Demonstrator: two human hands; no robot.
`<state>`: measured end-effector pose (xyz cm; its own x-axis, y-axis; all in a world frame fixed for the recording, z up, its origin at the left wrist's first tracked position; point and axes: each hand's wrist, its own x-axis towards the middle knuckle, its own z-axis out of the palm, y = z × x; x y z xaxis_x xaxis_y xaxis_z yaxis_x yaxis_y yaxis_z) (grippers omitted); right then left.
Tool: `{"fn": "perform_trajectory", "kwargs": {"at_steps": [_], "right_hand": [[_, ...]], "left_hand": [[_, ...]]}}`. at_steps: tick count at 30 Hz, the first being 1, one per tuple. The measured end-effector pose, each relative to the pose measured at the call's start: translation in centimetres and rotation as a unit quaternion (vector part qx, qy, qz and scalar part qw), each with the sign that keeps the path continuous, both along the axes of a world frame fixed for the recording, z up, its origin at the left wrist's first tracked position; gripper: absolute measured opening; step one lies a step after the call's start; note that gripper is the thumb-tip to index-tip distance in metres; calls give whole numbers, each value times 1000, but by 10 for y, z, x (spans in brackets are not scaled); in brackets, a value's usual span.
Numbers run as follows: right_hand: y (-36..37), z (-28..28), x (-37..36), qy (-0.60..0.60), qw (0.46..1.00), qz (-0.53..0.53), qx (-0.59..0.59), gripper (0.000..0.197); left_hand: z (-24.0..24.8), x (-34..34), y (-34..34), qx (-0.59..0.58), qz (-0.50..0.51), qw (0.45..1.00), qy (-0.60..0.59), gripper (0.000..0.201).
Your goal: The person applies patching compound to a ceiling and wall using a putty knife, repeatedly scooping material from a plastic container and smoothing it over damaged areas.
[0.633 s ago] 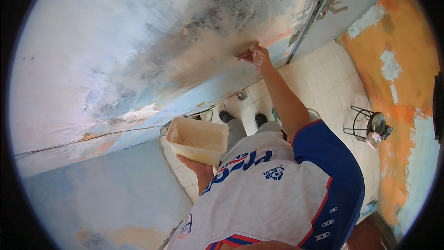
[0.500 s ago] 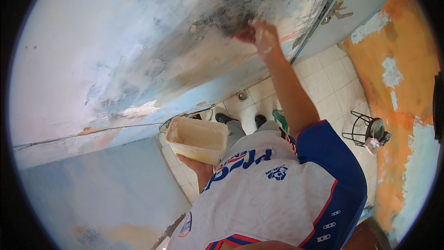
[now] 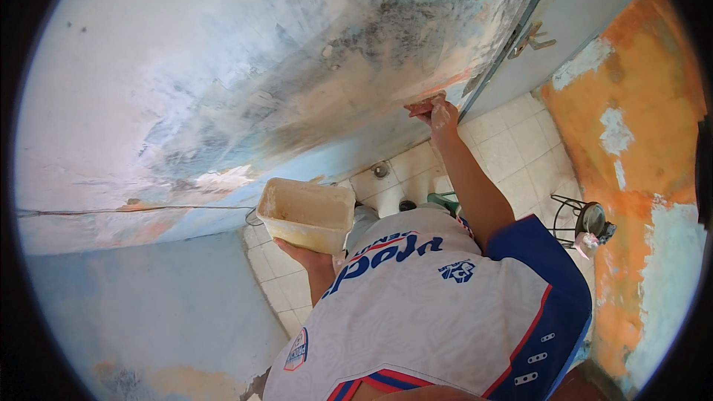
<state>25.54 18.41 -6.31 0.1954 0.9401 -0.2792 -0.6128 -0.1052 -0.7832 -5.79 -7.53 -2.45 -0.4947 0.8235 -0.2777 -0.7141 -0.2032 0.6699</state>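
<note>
My left hand (image 3: 306, 256) is wrapped around the lower side of an off-white rectangular plastic tub (image 3: 306, 232), holding it tilted in front of my body. Pale residue coats the tub's inner walls. My right hand (image 3: 443, 116), smeared with white, is closed on a thin, flat, reddish-brown piece (image 3: 422, 106) whose exact kind I cannot make out. That piece is against or very close to the lower part of the patchy wall (image 3: 327, 67), near the door frame. Grey, black and white smears cover this wall.
A grey door (image 3: 587, 0) with a metal handle (image 3: 532, 38) stands at the upper right. Beside the orange wall (image 3: 646, 89) is a black metal stand (image 3: 568, 215). A cable (image 3: 148, 209) runs along the wall at left. The tiled floor (image 3: 512, 137) has a round drain (image 3: 381, 170).
My right hand has moved down the wall and slightly to the right. The tub in my left hand has shifted a little left. My view has tilted slightly.
</note>
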Motion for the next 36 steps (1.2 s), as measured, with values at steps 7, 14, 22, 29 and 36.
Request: {"fn": "perform_trajectory", "kwargs": {"at_steps": [7,14,22,29,36], "right_hand": [[70,124,12,-64,989,16,131,35],[30,245,25,60,962,31,266,29],[-11,-41,19,-75,996,-29,-23,27],[31,-159,32,-42,979,191,-60,40],[74,47,22,-39,994,102,-13,27]], "left_hand": [[5,11,3,6,-3,1000,12,77],[-5,17,-10,-9,-34,999,-21,78],[-10,17,-13,-18,-14,1000,-8,83],[4,21,-25,-30,5,1000,0,82],[10,26,-46,-52,16,999,5,82]]}}
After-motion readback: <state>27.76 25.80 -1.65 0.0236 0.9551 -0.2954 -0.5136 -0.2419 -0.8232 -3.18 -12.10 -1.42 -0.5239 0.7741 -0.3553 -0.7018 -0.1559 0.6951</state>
